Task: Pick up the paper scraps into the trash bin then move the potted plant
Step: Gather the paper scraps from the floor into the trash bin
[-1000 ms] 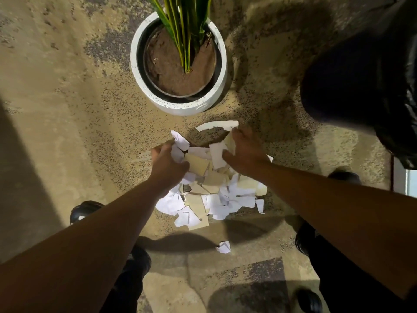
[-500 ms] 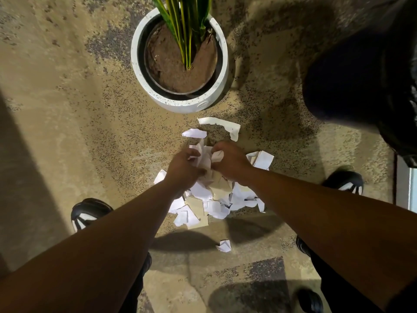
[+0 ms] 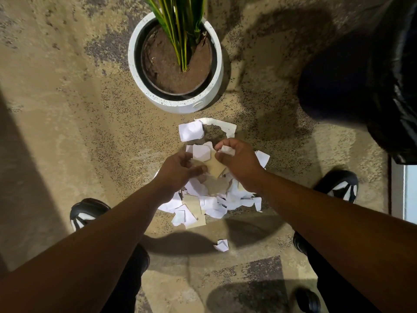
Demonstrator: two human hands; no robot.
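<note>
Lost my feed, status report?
Both hands, left and right, gripping paper scraps. Pile mostly on floor. Trash bin right, path clear.

Both hands are down over a heap of paper scraps [image 3: 209, 197] on the speckled tan floor [image 3: 79, 132]. The left hand [image 3: 178, 170] curls around a few scraps, its thumb against a tan piece [image 3: 215, 167]. The right hand [image 3: 240, 162] pinches a crumpled white bit [image 3: 226, 150]. Just beyond stands the potted plant [image 3: 176, 64], white pot, green blades. A loose scrap [image 3: 221, 245] lies apart, nearer the feet. The black trash bin [image 3: 365, 75] sits off to the right. A black-and-white shoe [image 3: 338, 186] shows on each side.
</note>
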